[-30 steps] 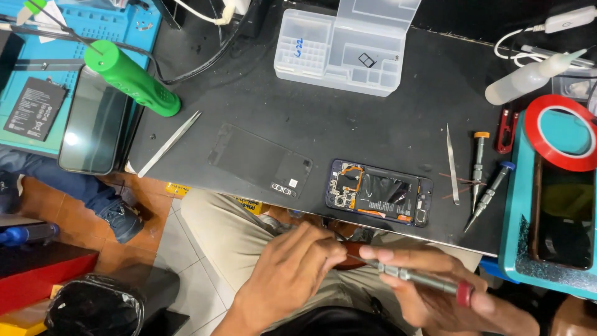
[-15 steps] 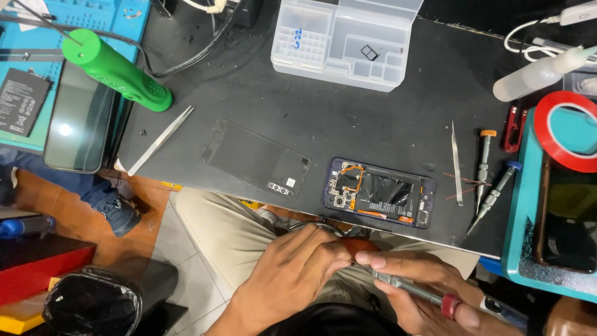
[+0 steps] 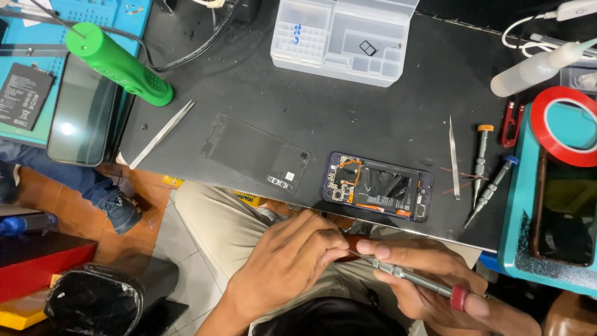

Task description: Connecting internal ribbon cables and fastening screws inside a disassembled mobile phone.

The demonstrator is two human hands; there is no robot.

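My left hand [image 3: 289, 264] and my right hand [image 3: 429, 277] meet over my lap, below the table's front edge. The right hand grips a slim grey screwdriver with a red cap [image 3: 413, 280]. Its tip reaches the left fingertips, which pinch something small that I cannot make out. On the black mat [image 3: 348, 118] just above the hands lies an opened phone [image 3: 376, 186] with its inner parts showing. The phone's dark back cover [image 3: 258, 152] lies to its left.
Tweezers [image 3: 163, 134], a green cylinder tool [image 3: 118, 62] and a second phone [image 3: 81, 115] lie at left. A clear compartment box [image 3: 342, 37] stands at the back. More tweezers [image 3: 454, 158], two screwdrivers [image 3: 480, 163], a squeeze bottle [image 3: 538, 65] and red tape [image 3: 563, 124] are at right.
My hands stay together in my lap with small shifts; the screwdriver stays in the right hand. The view has drifted slightly, so the table items appear a little lower.
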